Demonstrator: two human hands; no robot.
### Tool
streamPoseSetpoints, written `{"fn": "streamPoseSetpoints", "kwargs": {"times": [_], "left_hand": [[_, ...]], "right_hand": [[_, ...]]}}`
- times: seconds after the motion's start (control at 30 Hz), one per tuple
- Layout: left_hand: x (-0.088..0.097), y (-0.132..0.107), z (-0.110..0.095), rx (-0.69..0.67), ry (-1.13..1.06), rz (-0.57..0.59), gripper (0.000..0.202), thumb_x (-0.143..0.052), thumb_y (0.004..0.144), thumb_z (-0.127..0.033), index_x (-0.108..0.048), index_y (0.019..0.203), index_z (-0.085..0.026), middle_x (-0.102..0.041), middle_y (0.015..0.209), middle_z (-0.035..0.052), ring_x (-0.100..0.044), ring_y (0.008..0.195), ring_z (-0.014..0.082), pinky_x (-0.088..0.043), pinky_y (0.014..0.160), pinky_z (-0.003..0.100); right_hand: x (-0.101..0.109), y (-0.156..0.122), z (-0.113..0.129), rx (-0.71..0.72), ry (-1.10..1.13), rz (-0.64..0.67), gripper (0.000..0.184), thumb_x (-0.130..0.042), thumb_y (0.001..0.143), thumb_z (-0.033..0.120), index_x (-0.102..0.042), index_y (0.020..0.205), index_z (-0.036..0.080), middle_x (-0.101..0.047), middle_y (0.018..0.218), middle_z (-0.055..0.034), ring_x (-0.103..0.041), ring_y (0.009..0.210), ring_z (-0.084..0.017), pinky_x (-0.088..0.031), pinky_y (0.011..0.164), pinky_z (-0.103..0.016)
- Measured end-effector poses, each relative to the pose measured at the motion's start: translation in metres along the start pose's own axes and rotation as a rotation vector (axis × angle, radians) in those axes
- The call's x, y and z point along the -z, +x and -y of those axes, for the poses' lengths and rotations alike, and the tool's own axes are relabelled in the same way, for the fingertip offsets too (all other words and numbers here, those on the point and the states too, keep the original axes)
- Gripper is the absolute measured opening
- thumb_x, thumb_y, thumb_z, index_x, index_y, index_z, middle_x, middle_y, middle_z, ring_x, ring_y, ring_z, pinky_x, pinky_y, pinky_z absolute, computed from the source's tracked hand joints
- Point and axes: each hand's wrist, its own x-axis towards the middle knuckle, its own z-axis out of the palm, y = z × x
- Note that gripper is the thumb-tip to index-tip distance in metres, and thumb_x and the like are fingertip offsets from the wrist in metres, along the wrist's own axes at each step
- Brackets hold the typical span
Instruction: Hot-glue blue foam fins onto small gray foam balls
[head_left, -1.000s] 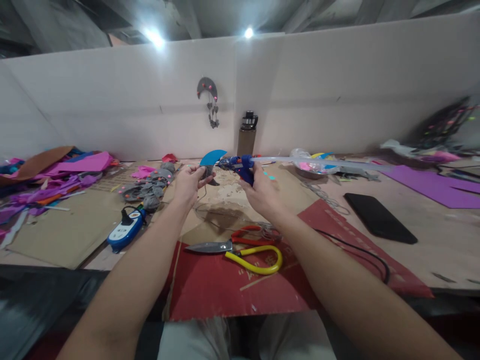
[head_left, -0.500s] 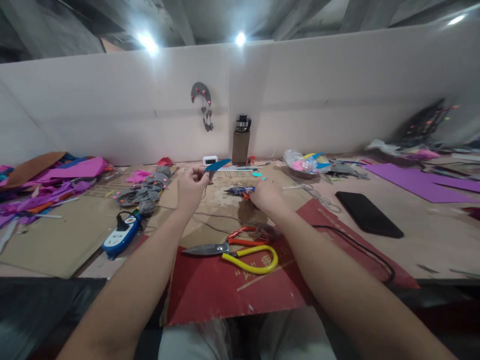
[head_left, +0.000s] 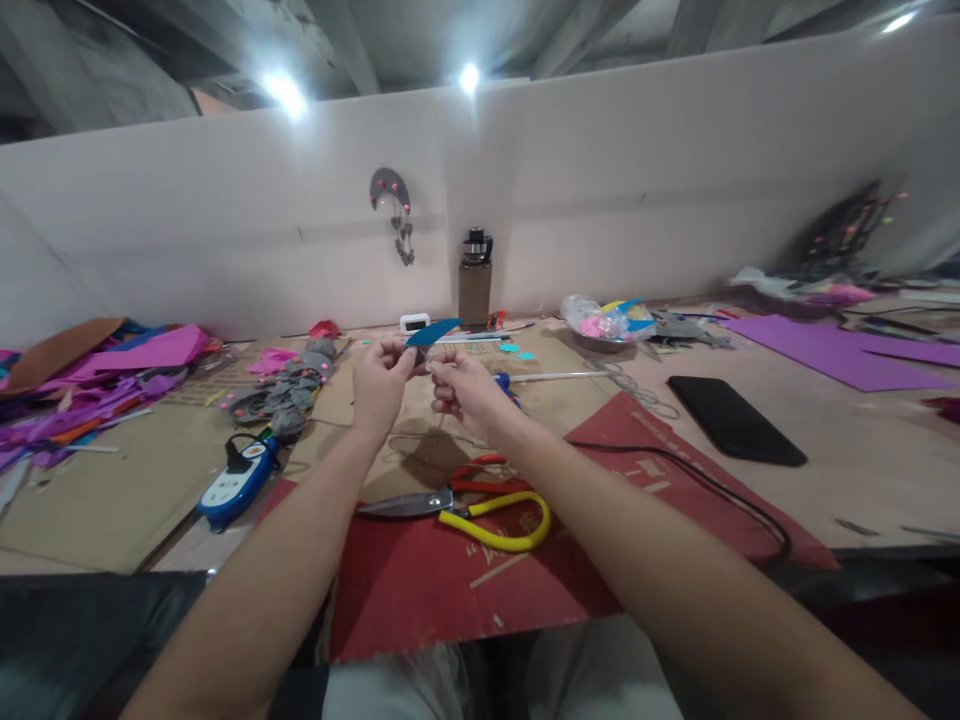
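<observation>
My left hand (head_left: 381, 385) pinches a dark blue leaf-shaped piece (head_left: 433, 333), which looks like felt and points up to the right. Close against it, my right hand (head_left: 469, 392) has its fingertips pressed together by the lower end of that piece. What those fingertips hold, if anything, is too small to make out. Just beyond my right hand lies a blue glue gun (head_left: 507, 383), partly hidden, with a white glue stick (head_left: 559, 377) reaching out to the right. Scissors (head_left: 480, 510) with one red and one yellow handle rest on the red cardboard (head_left: 420, 600) below my hands.
Left are a blue-and-white power strip (head_left: 238, 485), grey felt pieces (head_left: 289, 385) and a coloured felt pile (head_left: 112, 370). A bottle (head_left: 475, 285) stands by the wall. To the right are a bowl (head_left: 604, 342), a black phone (head_left: 735, 420), purple sheets (head_left: 832, 350) and a black cable (head_left: 697, 470).
My right hand has left the glue gun and come left to meet my left hand at the blue piece. The left hand keeps its hold. The view has shifted slightly.
</observation>
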Motion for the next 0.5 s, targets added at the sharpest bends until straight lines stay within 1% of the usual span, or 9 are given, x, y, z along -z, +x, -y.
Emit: {"fn": "streamPoseSetpoints", "kwargs": {"times": [0.03,0.1,0.17,0.23,0.33,0.5], "left_hand": [[-0.001,0.0,0.0,0.035,-0.057,0.01,0.02,-0.07,0.07,-0.026,-0.055,0.079,-0.015,-0.064,0.072,0.0006,-0.065,0.067,0.0127,-0.056,0.069,0.028],[-0.003,-0.002,-0.001,0.1,-0.133,0.035,0.021,-0.07,0.07,-0.025,-0.054,0.079,-0.014,-0.065,0.075,0.002,-0.067,0.069,0.0137,-0.057,0.07,0.03],[-0.006,-0.004,-0.004,0.155,-0.162,0.054,0.021,-0.071,0.071,-0.023,-0.053,0.079,-0.014,-0.066,0.075,0.0028,-0.068,0.069,0.0144,-0.057,0.071,0.03],[-0.007,-0.006,-0.007,0.191,-0.172,0.069,0.021,-0.071,0.071,-0.021,-0.052,0.079,-0.014,-0.067,0.075,0.0028,-0.069,0.07,0.0146,-0.057,0.072,0.03],[-0.009,-0.008,-0.01,0.232,-0.179,0.086,0.019,-0.07,0.073,-0.02,-0.052,0.079,-0.014,-0.067,0.077,0.0031,-0.069,0.07,0.0145,-0.057,0.072,0.03],[-0.008,-0.007,-0.011,0.272,-0.244,0.117,0.018,-0.069,0.073,-0.018,-0.051,0.079,-0.014,-0.068,0.079,0.0034,-0.07,0.071,0.0152,-0.057,0.067,0.025]], "right_hand": [[0.003,0.001,0.002,0.027,-0.048,-0.05,0.029,-0.065,0.066,0.034,-0.043,0.078,0.022,-0.037,0.056,0.0123,-0.028,0.043,-0.003,-0.029,0.045,-0.018],[0.011,0.007,0.004,0.119,-0.176,-0.156,0.023,-0.063,0.069,0.035,-0.046,0.074,0.021,-0.036,0.056,0.0103,-0.027,0.044,-0.004,-0.025,0.043,-0.018],[0.019,0.013,0.003,0.22,-0.304,-0.237,0.018,-0.062,0.069,0.033,-0.05,0.071,0.02,-0.039,0.058,0.0078,-0.031,0.048,-0.006,-0.028,0.045,-0.02],[0.024,0.017,0.003,0.298,-0.4,-0.286,0.015,-0.062,0.07,0.033,-0.054,0.07,0.02,-0.041,0.059,0.0061,-0.033,0.052,-0.008,-0.031,0.048,-0.022],[0.028,0.019,0.003,0.362,-0.471,-0.317,0.015,-0.061,0.071,0.034,-0.056,0.07,0.02,-0.043,0.06,0.005,-0.036,0.055,-0.01,-0.033,0.052,-0.024],[0.027,0.018,0.005,0.414,-0.484,-0.311,0.014,-0.06,0.071,0.032,-0.058,0.071,0.019,-0.048,0.063,0.0046,-0.038,0.059,-0.01,-0.034,0.059,-0.024]]}}
